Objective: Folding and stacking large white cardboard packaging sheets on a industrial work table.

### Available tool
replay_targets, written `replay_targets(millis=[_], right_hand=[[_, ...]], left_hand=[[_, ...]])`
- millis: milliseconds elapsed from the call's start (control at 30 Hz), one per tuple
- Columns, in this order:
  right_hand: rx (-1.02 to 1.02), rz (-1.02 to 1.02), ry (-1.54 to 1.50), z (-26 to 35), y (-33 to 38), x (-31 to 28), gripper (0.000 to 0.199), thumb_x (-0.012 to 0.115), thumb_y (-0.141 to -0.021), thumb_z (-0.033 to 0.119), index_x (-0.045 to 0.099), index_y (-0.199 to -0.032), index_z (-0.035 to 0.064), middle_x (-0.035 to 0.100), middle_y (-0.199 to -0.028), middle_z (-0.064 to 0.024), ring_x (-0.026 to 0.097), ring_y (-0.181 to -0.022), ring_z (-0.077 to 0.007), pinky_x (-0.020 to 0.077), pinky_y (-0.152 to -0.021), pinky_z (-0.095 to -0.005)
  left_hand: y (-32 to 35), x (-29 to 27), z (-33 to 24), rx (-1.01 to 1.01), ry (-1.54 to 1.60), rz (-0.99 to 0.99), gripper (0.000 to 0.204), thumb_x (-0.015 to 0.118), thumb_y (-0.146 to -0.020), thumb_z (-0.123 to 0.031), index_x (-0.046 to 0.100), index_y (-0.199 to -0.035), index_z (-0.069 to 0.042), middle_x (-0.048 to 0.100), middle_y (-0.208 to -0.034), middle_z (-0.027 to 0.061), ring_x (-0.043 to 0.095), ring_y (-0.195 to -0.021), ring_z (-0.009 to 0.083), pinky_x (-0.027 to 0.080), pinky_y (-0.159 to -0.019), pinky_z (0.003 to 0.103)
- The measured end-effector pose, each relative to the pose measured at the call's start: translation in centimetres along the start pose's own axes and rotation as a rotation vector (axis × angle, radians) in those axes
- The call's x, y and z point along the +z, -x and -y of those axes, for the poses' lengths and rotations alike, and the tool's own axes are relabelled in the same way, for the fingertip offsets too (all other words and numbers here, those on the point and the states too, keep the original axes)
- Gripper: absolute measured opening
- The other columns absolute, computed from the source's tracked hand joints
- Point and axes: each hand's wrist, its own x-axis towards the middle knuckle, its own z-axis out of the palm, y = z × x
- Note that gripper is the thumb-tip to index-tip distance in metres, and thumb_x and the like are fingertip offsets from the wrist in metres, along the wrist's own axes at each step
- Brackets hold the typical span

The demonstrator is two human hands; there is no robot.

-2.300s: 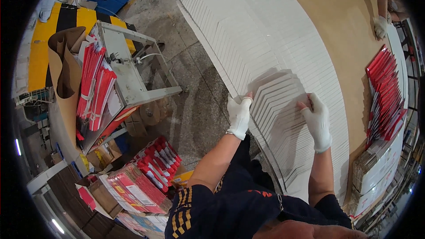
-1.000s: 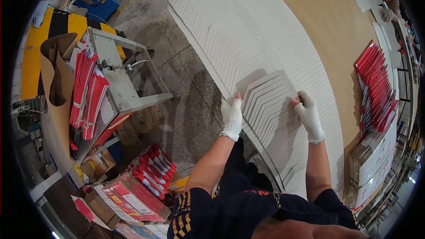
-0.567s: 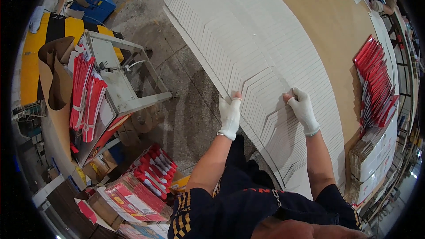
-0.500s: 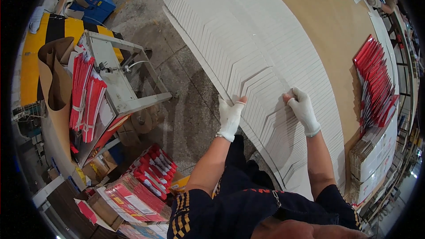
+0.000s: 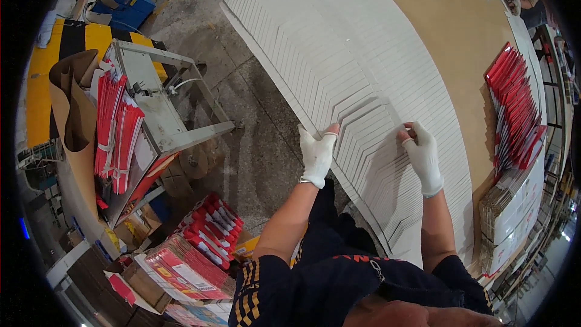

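Note:
A long fan of overlapping white card pieces (image 5: 315, 54) lies before me, its many edges stepped like shingles. My left hand (image 5: 318, 156), in a white glove with bare fingertips, is at the fan's left edge; its thumb rests on top, apart from the other fingers. My right hand (image 5: 423, 160), gloved alike, is over the middle of the fan. There the thumb and forefinger are brought together in a pinch close to the card edges; whether a piece is between them is hidden.
Brown board (image 5: 417, 0) covers the table to the right, with a fanned red pile (image 5: 514, 103) and a strapped carton stack (image 5: 511, 218). At left are a metal frame stand (image 5: 151, 97), red bundles (image 5: 112, 133) and red packs (image 5: 212, 230). Another person's hand (image 5: 514, 5) shows far right.
My right hand has shifted a little to the right and its pinch is tighter. My left hand stays at the fan's edge. The whole view has moved slightly.

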Motion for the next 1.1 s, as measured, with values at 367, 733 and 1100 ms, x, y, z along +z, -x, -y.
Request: replay_targets(millis=[367, 733, 1100], right_hand=[[0.041, 0.055, -0.090, -1.2, 0.1, -0.1, 0.015, 0.061, -0.081, 0.006, 0.056, -0.090, -0.0046, 0.060, -0.073, -0.0053, 0.055, -0.072, -0.0099, 0.0455, -0.066, -0.0250], [0.002, 0.034, -0.054, -2.6, 1.6, -0.9, 0.016, 0.060, -0.079, 0.003, 0.058, -0.094, -0.0019, 0.063, -0.080, -0.0073, 0.060, -0.078, -0.0138, 0.0471, -0.073, -0.0273], [0.112, 0.016, -0.115, -4.8, 3.9, -1.8, 0.021, 0.055, -0.077, -0.003, 0.056, -0.097, -0.0060, 0.065, -0.083, -0.0106, 0.063, -0.085, -0.0153, 0.0470, -0.078, -0.0270]], left_hand=[[2.1, -0.3, 0.4, -0.081, 0.079, 0.108, 0.065, 0.069, -0.072, 0.003, 0.034, -0.126, 0.003, 0.052, -0.114, 0.0144, 0.057, -0.097, 0.0193, 0.049, -0.085, 0.030], [4.4, -0.3, 1.6, -0.225, 0.031, 0.137, 0.064, 0.066, -0.073, 0.006, 0.035, -0.128, 0.002, 0.056, -0.107, 0.0127, 0.060, -0.092, 0.0169, 0.050, -0.083, 0.029], [8.1, 0.8, 1.7, -0.165, 0.000, 0.080, 0.052, 0.070, -0.074, -0.001, 0.046, -0.121, 0.002, 0.057, -0.108, 0.0098, 0.059, -0.090, 0.0169, 0.048, -0.082, 0.028]])
